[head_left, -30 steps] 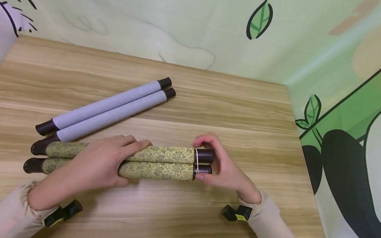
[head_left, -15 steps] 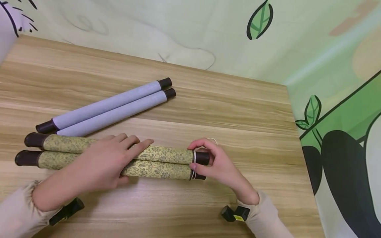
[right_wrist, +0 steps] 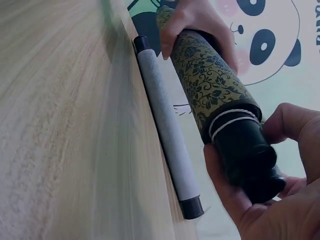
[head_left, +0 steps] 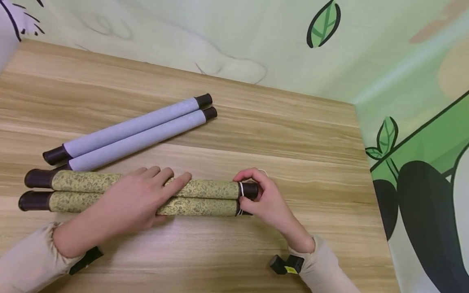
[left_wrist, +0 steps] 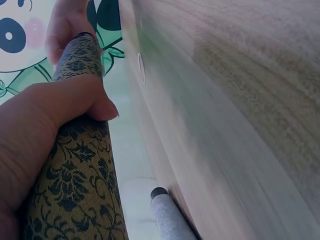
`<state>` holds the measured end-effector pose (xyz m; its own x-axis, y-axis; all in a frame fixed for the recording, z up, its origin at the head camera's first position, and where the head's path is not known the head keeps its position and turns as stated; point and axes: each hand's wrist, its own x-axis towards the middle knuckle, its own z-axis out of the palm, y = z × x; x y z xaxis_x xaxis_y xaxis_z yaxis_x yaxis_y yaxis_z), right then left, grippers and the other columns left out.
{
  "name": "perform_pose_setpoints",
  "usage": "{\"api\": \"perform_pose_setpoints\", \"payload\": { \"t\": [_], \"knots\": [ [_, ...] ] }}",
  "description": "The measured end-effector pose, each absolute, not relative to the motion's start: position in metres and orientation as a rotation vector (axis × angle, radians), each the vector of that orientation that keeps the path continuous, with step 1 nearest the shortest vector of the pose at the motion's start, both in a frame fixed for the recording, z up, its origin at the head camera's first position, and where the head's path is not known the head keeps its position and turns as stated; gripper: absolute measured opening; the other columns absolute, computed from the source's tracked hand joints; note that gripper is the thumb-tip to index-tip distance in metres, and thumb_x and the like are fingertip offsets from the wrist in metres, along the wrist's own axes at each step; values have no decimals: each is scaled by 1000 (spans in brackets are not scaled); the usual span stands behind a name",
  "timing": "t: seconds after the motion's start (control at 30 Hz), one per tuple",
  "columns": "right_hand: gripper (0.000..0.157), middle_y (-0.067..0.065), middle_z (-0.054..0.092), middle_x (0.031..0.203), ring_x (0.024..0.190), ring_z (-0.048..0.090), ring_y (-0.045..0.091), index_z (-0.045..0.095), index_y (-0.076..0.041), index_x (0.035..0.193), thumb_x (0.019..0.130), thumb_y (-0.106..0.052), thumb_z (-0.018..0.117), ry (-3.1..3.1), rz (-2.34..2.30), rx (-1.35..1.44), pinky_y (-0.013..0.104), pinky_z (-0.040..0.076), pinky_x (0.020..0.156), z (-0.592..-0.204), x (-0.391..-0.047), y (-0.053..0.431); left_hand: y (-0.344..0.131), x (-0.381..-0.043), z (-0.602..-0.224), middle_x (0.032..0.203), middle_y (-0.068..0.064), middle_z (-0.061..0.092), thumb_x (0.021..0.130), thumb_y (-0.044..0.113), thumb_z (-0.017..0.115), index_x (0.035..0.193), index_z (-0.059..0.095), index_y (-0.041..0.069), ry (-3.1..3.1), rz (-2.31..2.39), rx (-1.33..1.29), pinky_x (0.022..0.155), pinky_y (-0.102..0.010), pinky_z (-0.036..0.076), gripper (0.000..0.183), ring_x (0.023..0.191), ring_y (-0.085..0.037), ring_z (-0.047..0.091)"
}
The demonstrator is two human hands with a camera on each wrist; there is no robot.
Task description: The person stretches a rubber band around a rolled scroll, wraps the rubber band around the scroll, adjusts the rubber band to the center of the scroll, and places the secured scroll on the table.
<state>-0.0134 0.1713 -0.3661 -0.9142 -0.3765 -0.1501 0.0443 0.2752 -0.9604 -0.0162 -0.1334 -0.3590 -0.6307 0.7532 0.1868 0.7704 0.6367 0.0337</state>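
Note:
A yellow scroll [head_left: 205, 206] with a dark floral pattern, rolled from both ends into two parallel rolls, lies across both hands. Dark knobs cap its ends. My left hand [head_left: 133, 199] grips it around the middle, thumb and fingers on opposite sides. At its right end, a thin white elastic band [right_wrist: 235, 116] loops around the dark knobs, close against the patterned rolls. My right hand [head_left: 265, 199] pinches this end at the band, fingertips on the far side and thumb in front. The lower knob is partly hidden by the thumb in the head view.
A pale blue double scroll [head_left: 139, 134] with dark knobs lies slanted on the wooden table [head_left: 293, 138] behind, its left end partly covered by the yellow one. A loose white loop [left_wrist: 141, 68] lies on the table. A printed wall covering [head_left: 249, 36] rises behind.
The yellow scroll's left end has shifted left. My right thumb has moved up along the band from the lower knob. The loose loop behind my right hand has come into view.

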Motion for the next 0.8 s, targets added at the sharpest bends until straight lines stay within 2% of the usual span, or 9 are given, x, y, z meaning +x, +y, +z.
{"api": "perform_pose_setpoints", "payload": {
  "t": [0.23, 0.5, 0.8],
  "knots": [
    [40, 10, 64, 104, 93, 59, 16, 62, -10, 111, 76, 8, 66, 2411, -1538, -425, 20, 51, 74, -367, -14, 173, -136, -18, -356, 98, -9, 65, 60, 57, 85, 138, 52, 11, -2676, -155, -1272, 65, -35, 56, 97, 81, -24, 63],
    [32, 13, 64, 115, 104, 60, 7, 61, -7, 107, 80, 8, 71, 2393, -1682, -628, 25, 58, 79, -372, -14, 182, -135, -18, -352, 102, -11, 66, 58, 60, 86, 141, 52, 13, -2716, -143, -1248, 70, -37, 58, 101, 85, -25, 64],
    [31, 12, 64, 119, 110, 61, 10, 62, -8, 110, 83, 5, 71, 2365, -1670, -752, 27, 58, 86, -369, -16, 192, -134, -18, -349, 101, -9, 67, 55, 58, 87, 141, 53, 14, -2689, -171, -1255, 70, -37, 58, 103, 85, -24, 64]
  ]
}}
